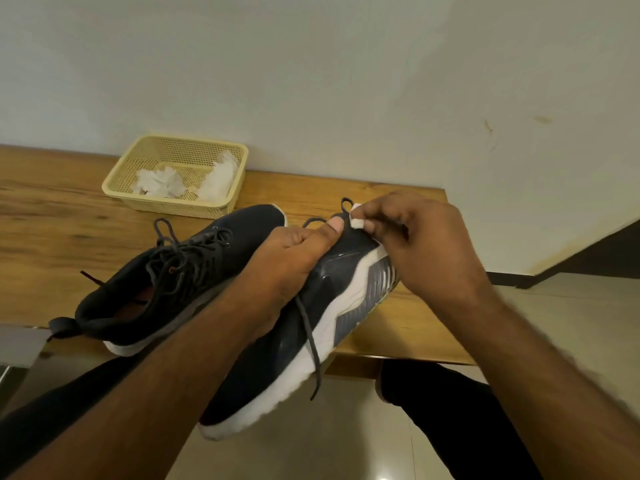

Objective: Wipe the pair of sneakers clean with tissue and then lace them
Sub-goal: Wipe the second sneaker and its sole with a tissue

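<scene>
Two dark sneakers with white soles are in view. One sneaker (162, 282) lies on the wooden table (52, 216), laced. The other sneaker (311, 327) is tilted on its side over the table's front edge, sole to the right, a loose dark lace (310, 344) hanging down its side. My left hand (294, 258) grips this shoe from above, thumb near the toe. My right hand (415, 244) pinches a small wad of white tissue (358, 221) against the toe end, next to a lace loop.
A cream plastic basket (207, 147) with crumpled white tissues stands at the back of the table by the wall. My dark-trousered legs (450, 410) are below the table edge over a pale tiled floor. A grey metal object sits at the far left edge.
</scene>
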